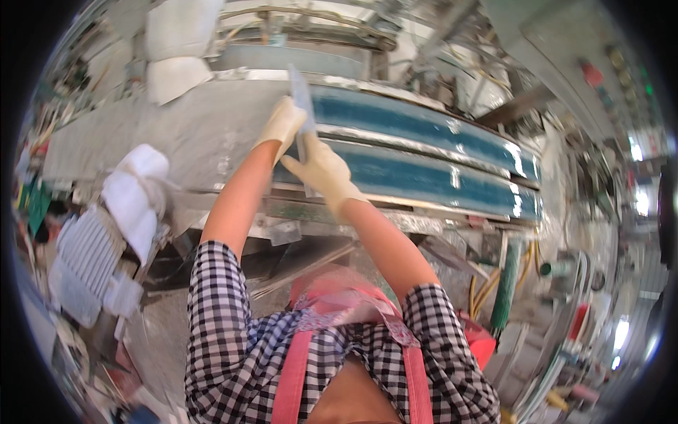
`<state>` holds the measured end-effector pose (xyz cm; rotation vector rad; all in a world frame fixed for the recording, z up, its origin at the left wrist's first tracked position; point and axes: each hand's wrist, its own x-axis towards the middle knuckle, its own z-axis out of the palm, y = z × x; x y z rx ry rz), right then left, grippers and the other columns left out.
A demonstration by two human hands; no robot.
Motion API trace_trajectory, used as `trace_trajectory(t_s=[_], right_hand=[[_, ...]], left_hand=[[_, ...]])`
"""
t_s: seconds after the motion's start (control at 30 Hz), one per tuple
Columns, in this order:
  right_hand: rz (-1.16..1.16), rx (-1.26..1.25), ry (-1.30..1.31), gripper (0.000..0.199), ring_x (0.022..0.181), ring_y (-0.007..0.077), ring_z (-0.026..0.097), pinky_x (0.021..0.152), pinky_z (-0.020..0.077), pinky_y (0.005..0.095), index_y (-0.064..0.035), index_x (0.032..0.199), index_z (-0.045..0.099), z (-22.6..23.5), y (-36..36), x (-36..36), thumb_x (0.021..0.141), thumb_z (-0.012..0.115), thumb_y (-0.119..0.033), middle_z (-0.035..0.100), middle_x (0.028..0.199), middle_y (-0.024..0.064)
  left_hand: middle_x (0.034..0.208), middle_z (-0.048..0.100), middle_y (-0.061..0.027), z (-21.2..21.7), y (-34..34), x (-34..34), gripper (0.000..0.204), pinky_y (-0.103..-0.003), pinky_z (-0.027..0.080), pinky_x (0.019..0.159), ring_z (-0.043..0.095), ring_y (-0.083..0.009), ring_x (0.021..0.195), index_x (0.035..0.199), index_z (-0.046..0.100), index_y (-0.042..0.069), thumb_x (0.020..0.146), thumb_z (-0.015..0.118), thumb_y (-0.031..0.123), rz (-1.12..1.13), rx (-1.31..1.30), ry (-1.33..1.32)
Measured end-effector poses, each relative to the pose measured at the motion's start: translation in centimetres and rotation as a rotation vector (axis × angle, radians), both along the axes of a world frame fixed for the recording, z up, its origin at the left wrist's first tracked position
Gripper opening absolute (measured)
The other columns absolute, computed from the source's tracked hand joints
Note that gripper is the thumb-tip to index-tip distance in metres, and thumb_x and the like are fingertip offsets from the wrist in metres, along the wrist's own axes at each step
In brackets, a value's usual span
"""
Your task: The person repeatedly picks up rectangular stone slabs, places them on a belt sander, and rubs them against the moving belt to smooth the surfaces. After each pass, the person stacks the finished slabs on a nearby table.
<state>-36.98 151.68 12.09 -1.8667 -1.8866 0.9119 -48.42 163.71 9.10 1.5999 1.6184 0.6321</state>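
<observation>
A thin, pale, glass-like pane stands nearly edge-on in front of me, between the grey metal table and the blue belts. My left hand, in a cream glove, is closed at the pane's left side. Lower down, my right hand, gloved alike, grips it with the thumb stretched to the left. Motion blurs the fingertips, and part of the pane is hidden by the gloves. To the right of the hands run two wet blue conveyor belts side by side. The bare table lies to the left.
White padding covers something beside a ribbed motor at the near left. A control panel with a red button overhangs the far right. Nearer, a green pipe stands upright beside yellow hoses. Machine frames line the far side.
</observation>
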Motion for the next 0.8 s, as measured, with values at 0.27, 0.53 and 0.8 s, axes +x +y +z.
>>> trace_trajectory(t_s=[0.27, 0.53, 0.8], right_hand=[[-0.102, -0.189, -0.244, 0.054, 0.106, 0.03, 0.071, 0.083, 0.0581, 0.042, -0.0052, 0.145, 0.04, -1.5, 0.7, 1.8, 0.096, 0.056, -0.019, 0.07, 0.118, 0.0168], [0.008, 0.1, -0.3, 0.045, 0.089, 0.0328, 0.072, 0.073, 0.0579, 0.0431, -0.0063, 0.139, 0.045, -3.5, -0.1, 2.8, 0.096, 0.054, -0.016, 0.072, 0.101, 0.0175], [0.157, 0.162, -0.375, 0.056, 0.092, 0.025, 0.072, 0.069, 0.0574, 0.0377, -0.0101, 0.146, 0.045, -2.4, -1.7, 6.1, 0.091, 0.055, -0.011, 0.07, 0.11, 0.0121]], left_hand=[[0.128, 0.064, -0.015, -3.6, -1.4, -3.1, 0.075, -0.046, 0.044, 0.1, 0.058, -0.0328, 0.122, 0.14, 0.056, 0.008, 0.082, 0.074, 0.051, 0.032, 0.336, 0.708], [0.149, 0.041, -0.0168, -2.6, 0.6, -2.1, 0.097, -0.057, 0.038, 0.106, 0.04, -0.0387, 0.136, 0.151, 0.035, 0.006, 0.076, 0.081, 0.049, -0.007, -0.141, 0.933], [0.131, 0.059, -0.0305, -7.6, 3.7, -6.7, 0.052, -0.048, 0.044, 0.106, 0.056, -0.0426, 0.125, 0.133, 0.053, -0.003, 0.09, 0.06, 0.025, -0.253, 0.067, 0.749]])
